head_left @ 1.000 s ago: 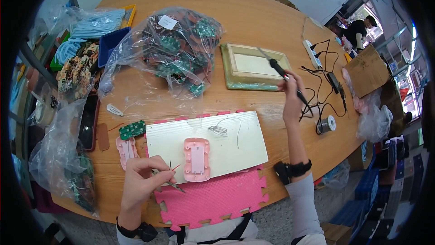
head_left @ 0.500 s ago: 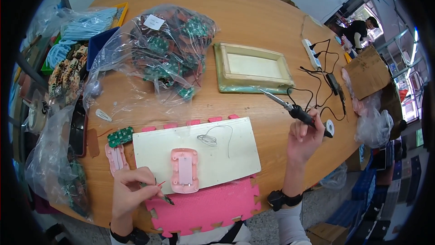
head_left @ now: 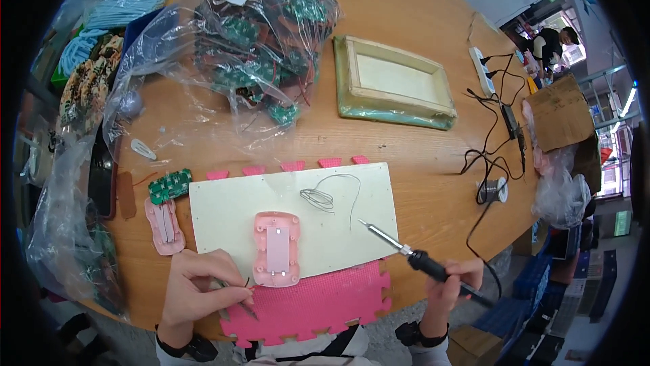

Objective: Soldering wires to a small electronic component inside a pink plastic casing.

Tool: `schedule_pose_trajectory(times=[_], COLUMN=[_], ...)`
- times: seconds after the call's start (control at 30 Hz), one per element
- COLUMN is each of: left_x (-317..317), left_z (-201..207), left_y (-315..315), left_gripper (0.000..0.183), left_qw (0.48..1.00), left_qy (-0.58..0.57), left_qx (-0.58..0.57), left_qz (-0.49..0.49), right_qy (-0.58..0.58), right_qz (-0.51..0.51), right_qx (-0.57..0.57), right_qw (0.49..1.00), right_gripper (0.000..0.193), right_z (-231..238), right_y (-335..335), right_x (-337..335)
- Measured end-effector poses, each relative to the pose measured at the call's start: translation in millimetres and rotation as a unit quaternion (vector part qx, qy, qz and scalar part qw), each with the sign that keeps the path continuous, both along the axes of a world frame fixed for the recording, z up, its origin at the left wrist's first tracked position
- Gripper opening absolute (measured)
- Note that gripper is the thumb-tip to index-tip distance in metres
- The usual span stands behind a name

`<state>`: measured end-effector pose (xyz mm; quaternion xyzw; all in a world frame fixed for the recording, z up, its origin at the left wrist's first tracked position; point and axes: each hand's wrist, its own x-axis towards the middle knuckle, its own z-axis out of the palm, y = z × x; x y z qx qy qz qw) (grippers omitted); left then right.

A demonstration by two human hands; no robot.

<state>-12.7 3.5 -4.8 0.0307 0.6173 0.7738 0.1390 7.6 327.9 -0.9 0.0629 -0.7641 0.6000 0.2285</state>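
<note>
My left hand (head_left: pixel 203 288) pinches a thin red wire (head_left: pixel 256 287), its end by the lower edge of a pink plastic shell (head_left: pixel 258 244). From under the same fingers sticks a slim, dark pointed tool (head_left: pixel 248 310), perhaps tweezers; its rest is hidden. A pale strip with metal contacts fills the shell's middle. My right hand (head_left: pixel 452 285) grips a soldering iron (head_left: pixel 428 266) by its black handle, tip toward the white board (head_left: pixel 223 213). On that board lies a loose coil of solder wire (head_left: pixel 318 198) with one end trailing toward the iron's tip.
Left of the board lie a green circuit board (head_left: pixel 170 186) and another pink shell (head_left: pixel 164 227). A clear bag of circuit boards (head_left: pixel 264 48) and a wooden frame (head_left: pixel 396 112) stand farther back. At right are a solder spool (head_left: pixel 492 190), black cables and a power strip (head_left: pixel 482 71).
My right hand has come down and nearer, bringing the soldering iron's tip over the white board's right side. My left hand has shifted slightly, bringing the red wire beside the pink shell.
</note>
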Motion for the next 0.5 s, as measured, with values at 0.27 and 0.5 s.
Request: schedule_pose_trajectory(times=[0.27, 0.5], left_x=[-1, 0], left_z=[-6, -6], left_y=[3, 3], left_gripper=[0.007, 0.006], left_qw=[1.000, 1.000], left_qy=[0.005, 0.019], left_qx=[0.006, 0.002], left_qz=[-0.018, -0.015], right_qy=[0.009, -0.010], right_qz=[0.049, 0.070], right_qx=[0.101, 0.140], right_qw=[0.994, 0.988], right_gripper=[0.012, 0.013], right_z=[-2, 3], right_y=[1, -3], right_x=[23, 21])
